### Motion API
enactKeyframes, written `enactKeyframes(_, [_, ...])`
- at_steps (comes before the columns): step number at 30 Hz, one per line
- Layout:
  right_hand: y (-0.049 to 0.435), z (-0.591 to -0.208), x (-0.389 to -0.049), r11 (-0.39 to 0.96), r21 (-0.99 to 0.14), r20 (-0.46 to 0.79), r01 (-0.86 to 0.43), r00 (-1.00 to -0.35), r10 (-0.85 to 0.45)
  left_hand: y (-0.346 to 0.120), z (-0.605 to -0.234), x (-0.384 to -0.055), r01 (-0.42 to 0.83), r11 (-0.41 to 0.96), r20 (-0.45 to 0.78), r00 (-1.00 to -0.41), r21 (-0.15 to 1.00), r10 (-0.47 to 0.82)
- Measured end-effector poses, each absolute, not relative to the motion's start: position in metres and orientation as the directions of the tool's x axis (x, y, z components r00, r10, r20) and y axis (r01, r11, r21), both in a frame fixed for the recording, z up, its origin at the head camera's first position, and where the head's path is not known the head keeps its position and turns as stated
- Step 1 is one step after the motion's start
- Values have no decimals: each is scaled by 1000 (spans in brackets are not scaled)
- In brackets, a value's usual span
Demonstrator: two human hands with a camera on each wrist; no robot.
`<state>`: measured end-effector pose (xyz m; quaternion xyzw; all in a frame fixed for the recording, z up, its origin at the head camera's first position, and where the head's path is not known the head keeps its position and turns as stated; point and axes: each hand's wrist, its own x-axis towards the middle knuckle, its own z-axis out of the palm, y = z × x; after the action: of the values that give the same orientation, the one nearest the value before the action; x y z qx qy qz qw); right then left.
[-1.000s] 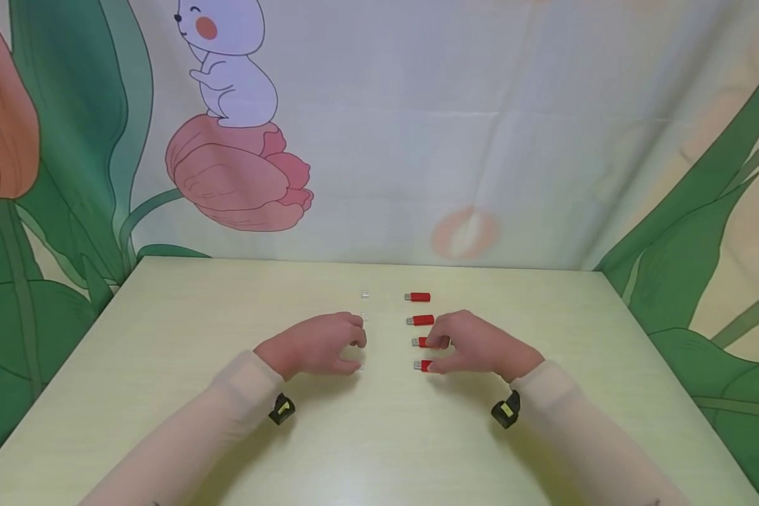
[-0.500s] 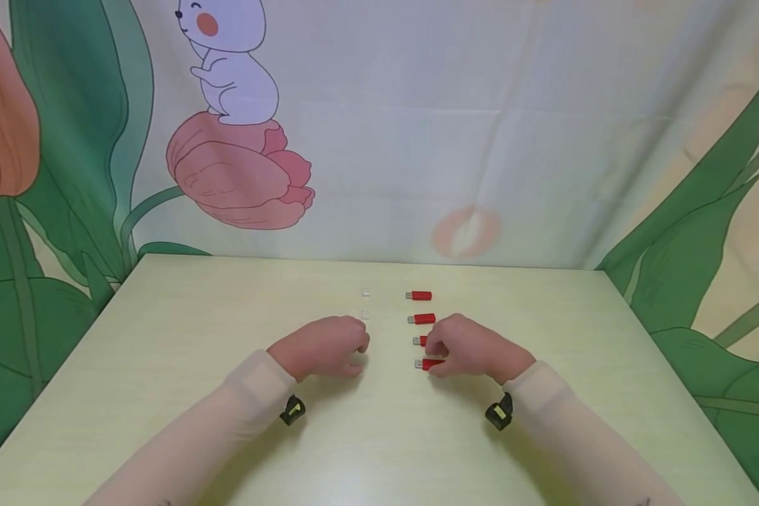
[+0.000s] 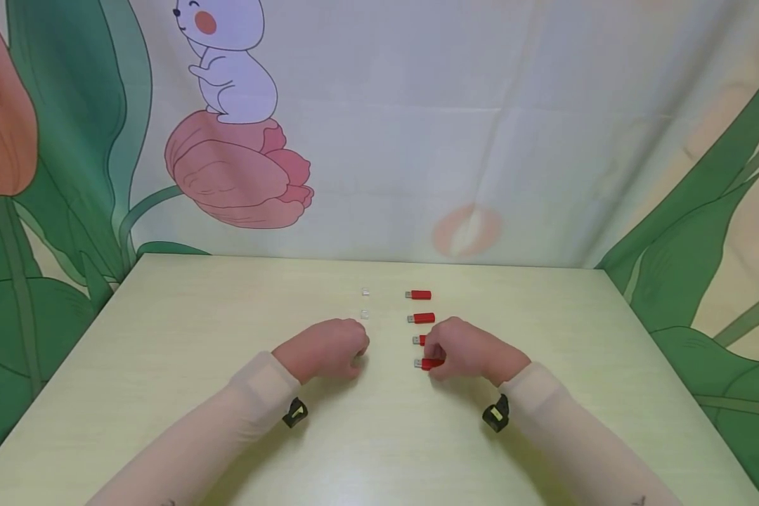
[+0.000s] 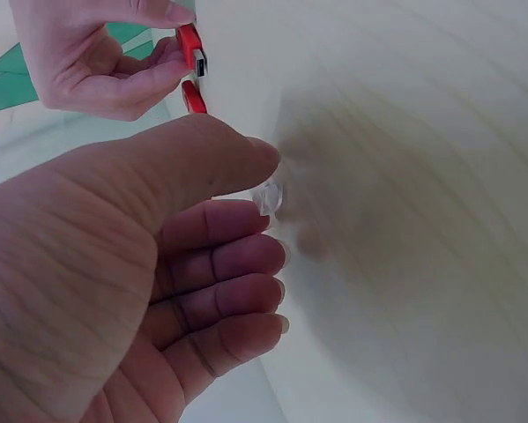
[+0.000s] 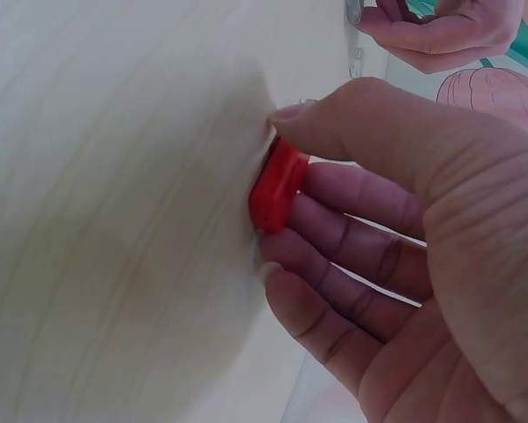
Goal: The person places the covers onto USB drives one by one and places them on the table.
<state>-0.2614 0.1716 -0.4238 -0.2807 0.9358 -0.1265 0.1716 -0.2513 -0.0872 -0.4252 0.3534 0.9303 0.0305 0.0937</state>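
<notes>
My left hand point(image 3: 325, 348) is low over the table, its thumb and index finger pinching a small clear plastic cap point(image 4: 269, 197). My right hand point(image 3: 474, 349) grips the nearest red USB stick point(image 5: 278, 187) between thumb and fingers, close to the tabletop. That stick's metal plug points left, toward my left hand. A second red USB stick point(image 3: 419, 340) lies just beyond it, its right end hidden behind my fingers.
Farther back lie two more red USB sticks, a nearer one point(image 3: 422, 318) and a farther one point(image 3: 419, 295). Left of them two more clear caps, one point(image 3: 365, 315) behind the other point(image 3: 365, 292), line up. A printed curtain point(image 3: 379, 140) hangs behind the pale table point(image 3: 164, 337).
My left hand has shifted slightly right and its thumb and index finger have come together on the clear cap. My right hand has moved slightly left and closed on the nearest USB stick.
</notes>
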Motion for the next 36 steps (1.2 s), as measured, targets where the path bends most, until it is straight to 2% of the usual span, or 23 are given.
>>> enactKeyframes(23, [168,-425,-262,838,-342,-287,-425,-802,-524,-83,-427,-253,644,756,-152,-740,122,655])
enactKeyframes(36, [169,-432,-261,812,-346,-241,-471,-791,-562,-82,-430,-252,658,746,-141,-733,103,665])
